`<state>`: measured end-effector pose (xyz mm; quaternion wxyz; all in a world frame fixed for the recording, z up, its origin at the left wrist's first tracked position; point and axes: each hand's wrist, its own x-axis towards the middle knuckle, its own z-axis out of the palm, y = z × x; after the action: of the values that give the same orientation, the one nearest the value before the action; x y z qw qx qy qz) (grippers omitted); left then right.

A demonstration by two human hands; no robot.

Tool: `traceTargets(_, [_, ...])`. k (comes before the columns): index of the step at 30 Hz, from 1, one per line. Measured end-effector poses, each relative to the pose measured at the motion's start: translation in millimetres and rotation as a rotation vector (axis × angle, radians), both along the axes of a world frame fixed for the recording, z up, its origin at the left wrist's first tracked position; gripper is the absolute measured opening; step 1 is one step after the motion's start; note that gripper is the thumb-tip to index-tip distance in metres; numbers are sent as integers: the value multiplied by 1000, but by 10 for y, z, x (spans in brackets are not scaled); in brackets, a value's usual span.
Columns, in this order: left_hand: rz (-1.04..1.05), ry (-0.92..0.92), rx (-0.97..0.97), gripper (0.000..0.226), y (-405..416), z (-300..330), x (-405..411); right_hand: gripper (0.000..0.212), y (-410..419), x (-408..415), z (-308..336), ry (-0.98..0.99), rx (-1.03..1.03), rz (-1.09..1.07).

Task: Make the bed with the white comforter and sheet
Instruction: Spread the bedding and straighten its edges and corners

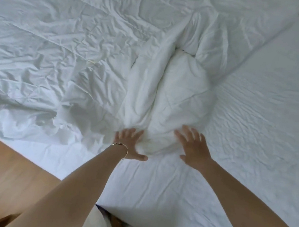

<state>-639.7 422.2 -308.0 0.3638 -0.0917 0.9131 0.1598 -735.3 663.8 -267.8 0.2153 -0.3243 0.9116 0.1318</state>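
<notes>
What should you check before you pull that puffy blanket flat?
1. Both hands on the bunched part: ok. The left hand and right hand lie with spread fingers at the near end of the comforter.
2. A firm grip: not ok. The fingers are straight, nothing is pinched.
3. Comforter spread flat: not ok. It is rolled into a ridge down the middle.
4. Sheet showing on the right: ok, it lies fairly smooth.
5. Left side covered: ok, though wrinkled and hanging over the wooden floor.
6. Comforter corners: cannot tell.
</notes>
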Motion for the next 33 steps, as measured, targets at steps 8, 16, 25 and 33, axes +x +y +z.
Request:
traceTargets(8, [51,408,292,91,1010,371,-880,125,62,-899,24,-213,-499,-892])
traceTargets(16, [442,160,472,60,753,192,-1296,126,-173,-1626,274,-267,-713,-963])
traceTargets(25, [609,416,839,80,157,482,-1755,59,-943,-857,50,-371,-471,-498])
traceTargets(33, [1012,457,775,46,-335,171,-1782,53,-858,-1027,259,-227,-599,-480])
